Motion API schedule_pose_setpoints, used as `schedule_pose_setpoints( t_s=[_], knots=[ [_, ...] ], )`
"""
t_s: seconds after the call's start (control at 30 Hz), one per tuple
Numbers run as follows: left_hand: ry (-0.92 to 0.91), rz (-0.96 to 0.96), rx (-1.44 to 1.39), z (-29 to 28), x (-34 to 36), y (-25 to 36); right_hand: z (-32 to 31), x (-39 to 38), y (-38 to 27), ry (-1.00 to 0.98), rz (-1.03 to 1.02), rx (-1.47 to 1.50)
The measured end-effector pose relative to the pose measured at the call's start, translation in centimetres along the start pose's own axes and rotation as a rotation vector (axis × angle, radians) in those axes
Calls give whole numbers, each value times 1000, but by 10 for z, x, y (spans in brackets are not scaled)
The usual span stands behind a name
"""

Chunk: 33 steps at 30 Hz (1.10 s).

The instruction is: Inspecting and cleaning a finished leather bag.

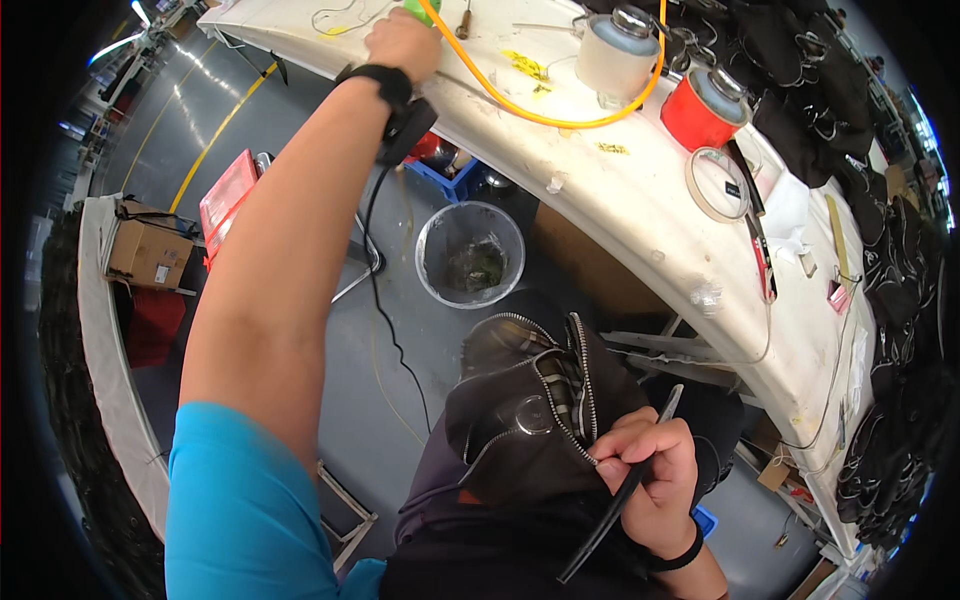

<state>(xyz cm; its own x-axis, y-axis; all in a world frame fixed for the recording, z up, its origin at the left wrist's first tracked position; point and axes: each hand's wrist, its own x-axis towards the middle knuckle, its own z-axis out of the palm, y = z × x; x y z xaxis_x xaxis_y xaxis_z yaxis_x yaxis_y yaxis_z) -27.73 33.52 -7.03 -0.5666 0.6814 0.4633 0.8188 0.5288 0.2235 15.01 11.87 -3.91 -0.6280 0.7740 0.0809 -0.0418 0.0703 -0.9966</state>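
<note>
My left hand [402, 42] reaches to the top edge of the white worktable [620, 210], fingers curled on a small green object [425, 12], partly hidden. A black strap with a box-like device circles that wrist. Over my lap lies a dark garment [500, 420] with open metal zippers. My right hand [650, 480] grips a long, thin black tool [610, 515] with a silver upper end, its thumb and fingertips at a zipper of the garment.
An orange hose [560, 121] loops on the table beside two containers [690, 120], a tape roll [717, 180] and tools. Black garments [890, 300] line the right. Below stand a bin [470, 255] and blue crate [450, 178]; left, a cardboard box [145, 250]. A dark cable hangs from my left wrist.
</note>
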Motion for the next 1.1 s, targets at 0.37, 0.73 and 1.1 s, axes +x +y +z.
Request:
schedule_pose_setpoints(
  t_s=[0.37, 0.73, 1.1],
  knots=[
    [-572, 483, -169, -32, 12, 17, -5, 8, 8, 14, -36, -49],
    [-295, 380, -388, -46, -31, -32, 1, 9, 11, 49, 45, 74],
    [-27, 225, -330, -15, -11, 21, 0, 7, 9, 75, 82, 95]
  ],
)
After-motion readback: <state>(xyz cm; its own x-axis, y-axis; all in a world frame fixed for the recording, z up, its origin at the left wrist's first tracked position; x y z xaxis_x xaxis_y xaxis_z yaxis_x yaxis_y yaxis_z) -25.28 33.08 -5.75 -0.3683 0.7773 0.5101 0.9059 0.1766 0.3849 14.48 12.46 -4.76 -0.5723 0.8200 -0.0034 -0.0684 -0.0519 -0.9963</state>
